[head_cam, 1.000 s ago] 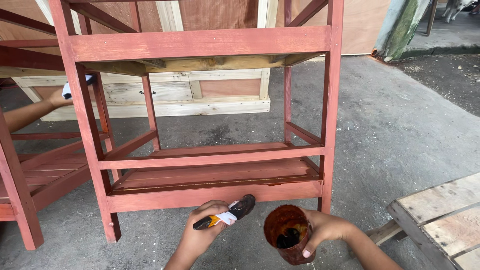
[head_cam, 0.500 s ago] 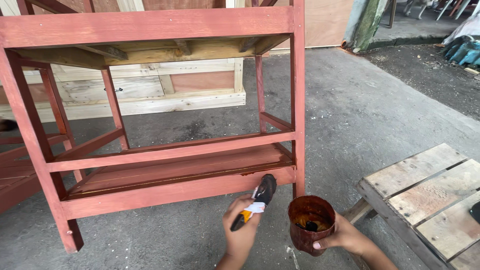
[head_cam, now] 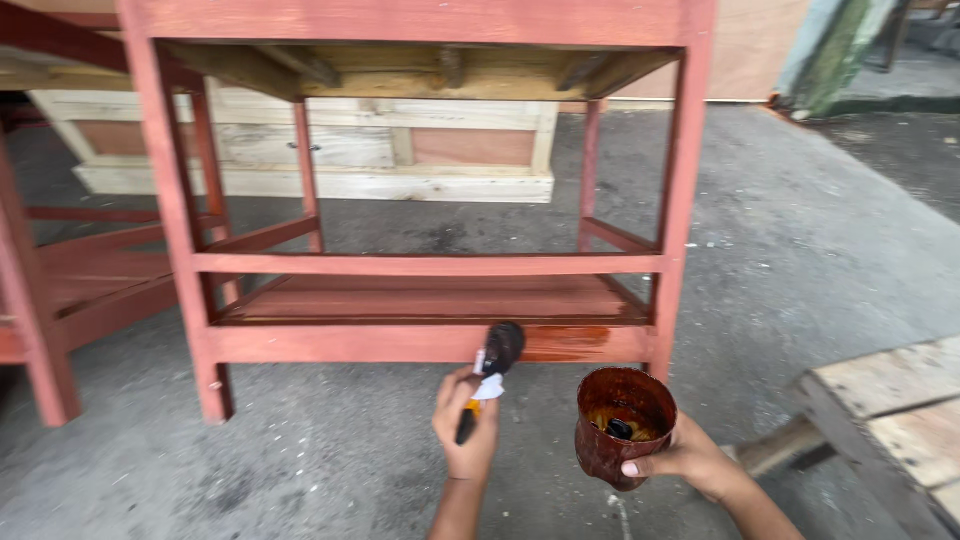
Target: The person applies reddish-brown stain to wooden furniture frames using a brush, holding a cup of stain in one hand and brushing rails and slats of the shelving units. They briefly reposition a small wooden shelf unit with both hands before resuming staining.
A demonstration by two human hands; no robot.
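Observation:
My left hand grips a paintbrush with a yellow handle and dark bristles. The bristles press against the lower front rail of a red-stained wooden table frame. A darker, wet patch shows on the rail just right of the brush. My right hand holds a brown-stained cup with dark liquid in it, low and in front of the frame's right front leg.
A second red frame stands at the left. Behind lies a pale wooden pallet-like structure. A bare wooden pallet sits at the right on the grey concrete floor.
The view has swung and moved closer to the frame. My left hand has raised the brush from beside the cup onto the lower front rail. The cup stays in my right hand.

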